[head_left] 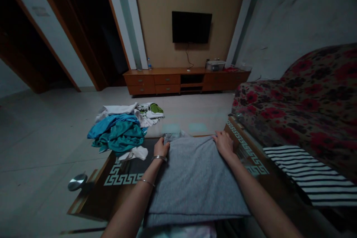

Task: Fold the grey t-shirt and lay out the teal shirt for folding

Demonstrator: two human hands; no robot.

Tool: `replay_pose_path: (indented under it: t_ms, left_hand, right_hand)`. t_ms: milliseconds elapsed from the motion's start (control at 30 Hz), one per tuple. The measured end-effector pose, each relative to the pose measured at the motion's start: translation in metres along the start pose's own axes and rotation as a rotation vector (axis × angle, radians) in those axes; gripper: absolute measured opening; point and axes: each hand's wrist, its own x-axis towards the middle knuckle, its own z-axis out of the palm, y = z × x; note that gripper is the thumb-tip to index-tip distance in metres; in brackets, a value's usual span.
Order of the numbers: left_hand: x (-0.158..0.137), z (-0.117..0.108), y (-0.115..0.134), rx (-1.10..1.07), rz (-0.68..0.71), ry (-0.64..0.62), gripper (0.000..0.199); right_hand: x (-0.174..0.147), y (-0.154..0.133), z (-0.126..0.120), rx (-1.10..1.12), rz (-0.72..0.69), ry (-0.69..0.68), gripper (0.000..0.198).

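Over the table (pixel 104 200), grey cloth (pixel 196 178), far corners pinched in left fingers (pixel 160 144) and right fingers (pixel 219 137).

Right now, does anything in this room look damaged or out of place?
Yes. The right-hand wall has dark, crack-like marks, so its surface looks damaged. A cable dangles uncovered below the television. The rumpled clothes heap looks untidy compared with the smooth grey garment.

Table (pixel 103 202): brown, pale Greek-key border (pixel 122 180) visible left and right. Far left corner: clothes pile (pixel 122 134), loosely heaped; blue, teal, white, some green. Middle: grey cloth (pixel 198 178), spread nearly flat, covering much of the top.
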Motion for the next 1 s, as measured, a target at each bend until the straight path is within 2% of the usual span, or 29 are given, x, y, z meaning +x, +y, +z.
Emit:
replay_pose_path:
  t_ms: [100, 200, 267, 333, 433, 533, 633, 700, 800, 900, 1000]
  left_hand:
    - [0.0, 0.002, 0.0, -0.11, 0.006, 0.009, 0.012]
    - [-0.005, -0.002, -0.002, -0.213, 0.049, 0.029, 0.01]
    - [-0.009, -0.005, -0.002, -0.275, 0.09, 0.043, 0.009]
    - [-0.012, -0.006, 0.0, -0.332, 0.125, 0.054, 0.01]
    - [-0.014, -0.007, 0.002, -0.406, 0.153, 0.078, 0.014]
    - [-0.014, -0.008, 0.002, -0.463, 0.158, 0.123, 0.018]
    - [-0.014, -0.009, -0.002, -0.506, 0.162, 0.167, 0.024]
    - [-0.015, -0.01, -0.005, -0.545, 0.151, 0.173, 0.038]
    - [-0.016, -0.011, -0.009, -0.648, 0.082, 0.053, 0.058]
    - [-0.017, -0.011, -0.011, -0.651, 0.071, -0.083, 0.04]
    - [-0.017, -0.008, -0.014, -0.626, 0.082, -0.077, 0.029]
  right_hand:
    - [-0.015, -0.02, 0.003, 0.018, -0.255, -0.016, 0.034]
    - [-0.016, -0.049, 0.01, 0.073, -0.304, -0.087, 0.024]
    - [-0.007, -0.072, 0.01, 0.224, -0.333, -0.118, 0.023]
    - [0.008, -0.099, 0.008, 0.465, -0.431, -0.181, 0.026]
    - [0.033, -0.141, 0.004, 0.759, -0.526, -0.372, 0.048]
    - [0.052, -0.172, 0.005, 0.841, -0.556, -0.638, 0.067]
    - [0.063, -0.187, 0.006, 0.813, -0.625, -0.855, 0.053]
    - [0.065, -0.19, 0.006, 0.866, -0.635, -0.926, 0.043]
    - [0.062, -0.19, 0.004, 1.034, -0.58, -0.937, 0.046]
    - [0.057, -0.188, 0.006, 1.121, -0.555, -0.834, 0.051]
    - [0.054, -0.184, 0.013, 1.107, -0.477, -0.671, 0.048]
